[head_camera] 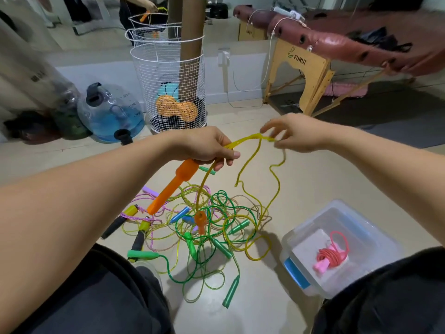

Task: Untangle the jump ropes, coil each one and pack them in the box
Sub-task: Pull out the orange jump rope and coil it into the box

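My left hand (207,147) grips an orange handle (172,186) together with a doubled stretch of yellow rope (243,141). My right hand (296,132) pinches that yellow rope a little to the right, and the rest of the rope hangs in loops down to the floor. A second orange handle (201,220) dangles over a tangled pile of green, yellow and purple jump ropes (204,227) on the floor between my knees. At the right stands a clear plastic box (361,227) holding a coiled pink rope (333,255).
A white wire basket (173,92) with a cardboard tube and balls stands behind the pile. A blue water jug (113,112) lies to its left. A folding massage table (337,49) fills the back right. My dark-trousered knees frame the pile.
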